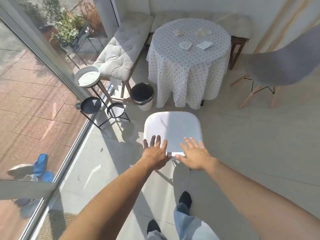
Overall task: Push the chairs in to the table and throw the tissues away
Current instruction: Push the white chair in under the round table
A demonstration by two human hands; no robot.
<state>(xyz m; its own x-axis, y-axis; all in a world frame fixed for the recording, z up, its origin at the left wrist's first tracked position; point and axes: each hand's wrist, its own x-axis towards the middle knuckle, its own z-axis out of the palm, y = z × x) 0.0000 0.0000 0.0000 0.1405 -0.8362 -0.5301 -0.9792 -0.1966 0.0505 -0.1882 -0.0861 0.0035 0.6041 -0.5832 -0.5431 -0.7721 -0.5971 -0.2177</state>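
Note:
A white chair (173, 129) stands on the floor a short way in front of the round table (188, 70), which wears a dotted cloth. My left hand (155, 151) and my right hand (194, 153) reach over the chair's back edge, fingers spread, holding nothing. A grey shell chair (280, 66) on wooden legs stands to the right of the table, turned away from it. Several crumpled tissues lie on the tabletop, among them one (185, 45) near the middle and one (204, 44) to its right. A white bin (142, 96) with a black liner sits at the table's left foot.
A cushioned bench (117, 54) runs along the left of the table. Plant stands with a white dish (87, 77) and black rings (90, 104) crowd the glass door (52, 66) on the left. Pale floor tiles stretch out to the right of the white chair.

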